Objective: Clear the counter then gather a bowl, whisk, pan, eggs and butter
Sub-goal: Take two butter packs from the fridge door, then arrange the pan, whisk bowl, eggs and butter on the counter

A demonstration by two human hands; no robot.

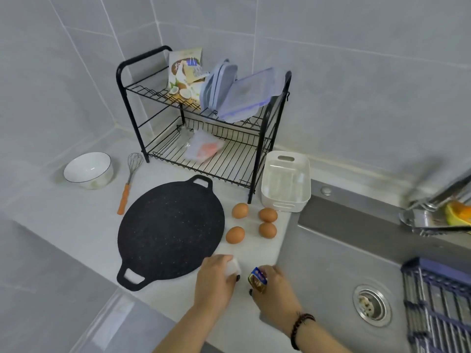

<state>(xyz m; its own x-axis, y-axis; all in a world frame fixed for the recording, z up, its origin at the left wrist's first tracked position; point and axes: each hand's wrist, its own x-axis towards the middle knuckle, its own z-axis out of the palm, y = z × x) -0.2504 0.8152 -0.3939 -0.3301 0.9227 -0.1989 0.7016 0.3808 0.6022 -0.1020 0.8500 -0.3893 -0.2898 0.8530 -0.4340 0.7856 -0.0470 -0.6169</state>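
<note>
A white bowl stands at the back left of the counter. Beside it lies a whisk with an orange handle. A black flat pan with two loop handles fills the middle. Several brown eggs lie to its right. Near the front edge my left hand is closed on a small white packet. My right hand holds a small gold-and-blue butter portion just above the counter.
A black two-tier wire rack at the back holds a snack bag, plastic lids and a pouch. A white plastic basket stands beside it. The steel sink lies to the right, with a blue drainer and a tap.
</note>
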